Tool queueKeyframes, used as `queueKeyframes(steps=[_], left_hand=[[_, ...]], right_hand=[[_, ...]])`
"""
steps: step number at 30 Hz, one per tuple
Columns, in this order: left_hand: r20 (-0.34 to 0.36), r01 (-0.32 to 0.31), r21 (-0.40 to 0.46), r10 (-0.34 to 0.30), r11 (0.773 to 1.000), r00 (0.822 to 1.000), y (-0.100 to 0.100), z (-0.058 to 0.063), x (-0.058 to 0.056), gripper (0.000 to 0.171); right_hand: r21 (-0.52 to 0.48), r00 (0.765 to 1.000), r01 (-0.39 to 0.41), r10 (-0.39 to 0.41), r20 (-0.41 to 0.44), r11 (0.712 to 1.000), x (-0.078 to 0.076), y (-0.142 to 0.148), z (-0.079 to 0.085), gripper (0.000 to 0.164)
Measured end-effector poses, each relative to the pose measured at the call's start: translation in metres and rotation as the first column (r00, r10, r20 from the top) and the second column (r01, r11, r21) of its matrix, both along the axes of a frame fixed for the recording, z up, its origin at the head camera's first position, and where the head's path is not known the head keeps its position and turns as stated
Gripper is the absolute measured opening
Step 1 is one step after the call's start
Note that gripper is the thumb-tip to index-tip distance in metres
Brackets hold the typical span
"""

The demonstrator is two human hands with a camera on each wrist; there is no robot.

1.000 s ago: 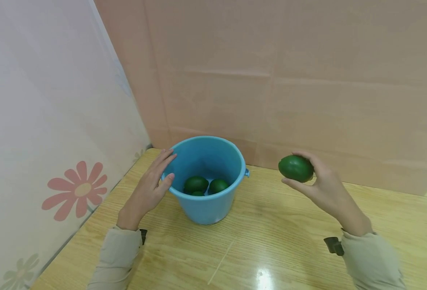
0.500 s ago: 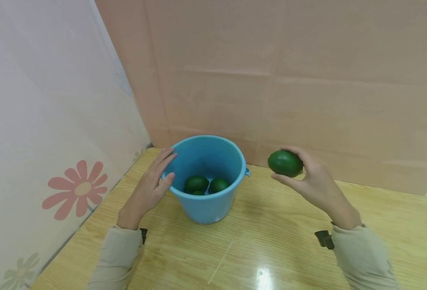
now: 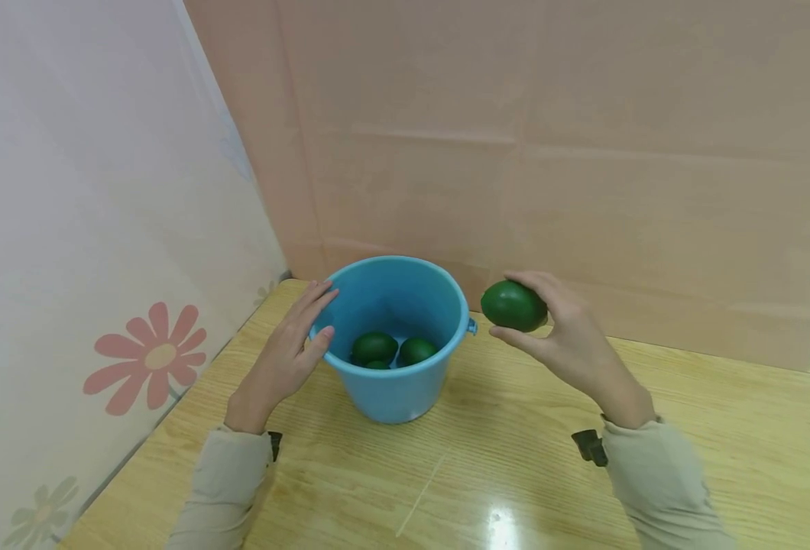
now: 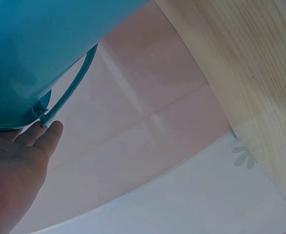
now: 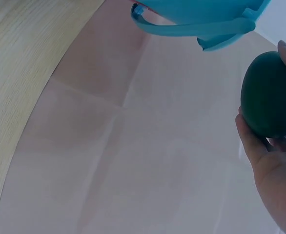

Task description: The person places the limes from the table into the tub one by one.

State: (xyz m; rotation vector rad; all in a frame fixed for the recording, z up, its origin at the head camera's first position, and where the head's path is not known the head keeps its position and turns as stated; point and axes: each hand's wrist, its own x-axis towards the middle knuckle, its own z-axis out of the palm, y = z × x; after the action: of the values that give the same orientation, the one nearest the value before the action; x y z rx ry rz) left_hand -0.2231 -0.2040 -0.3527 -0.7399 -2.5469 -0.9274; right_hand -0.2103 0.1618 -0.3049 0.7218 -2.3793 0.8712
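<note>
My right hand [image 3: 570,336] holds a dark green, smooth oval fruit [image 3: 513,305] in the air to the right of a blue plastic bucket [image 3: 394,397]. Thumb below and fingers above, it grips the fruit from its right end; the right wrist view shows the fruit [image 5: 267,95] close beside the bucket's handle [image 5: 196,28]. On the bucket's left rim rests my left hand [image 3: 284,355], its fingers fairly straight and tips lapping over the edge. Inside the bucket lie green fruits like the held one [image 3: 374,347], one partly hidden behind the front rim.
The bucket stands upright on a light wood-grain table [image 3: 350,489]. A pinkish-tan sheet [image 3: 549,153] hangs along the back edge, and a pale flower-printed sheet [image 3: 102,229] lines the left side. A handle hinge [image 3: 472,326] sticks out at the bucket's right.
My right hand has moved left and slightly up with the fruit, coming nearer the bucket. The left hand and the bucket have stayed in place.
</note>
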Motion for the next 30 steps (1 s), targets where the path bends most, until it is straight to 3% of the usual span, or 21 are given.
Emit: queueKeyframes(steps=[30], left_hand=[[-0.003,-0.005,-0.011,0.005,1.000,1.000,0.001,0.001,0.000,0.050]], right_hand=[[0.004,0.987,-0.162,0.162,-0.003,0.987,-0.008,-0.040,0.004,0.065]])
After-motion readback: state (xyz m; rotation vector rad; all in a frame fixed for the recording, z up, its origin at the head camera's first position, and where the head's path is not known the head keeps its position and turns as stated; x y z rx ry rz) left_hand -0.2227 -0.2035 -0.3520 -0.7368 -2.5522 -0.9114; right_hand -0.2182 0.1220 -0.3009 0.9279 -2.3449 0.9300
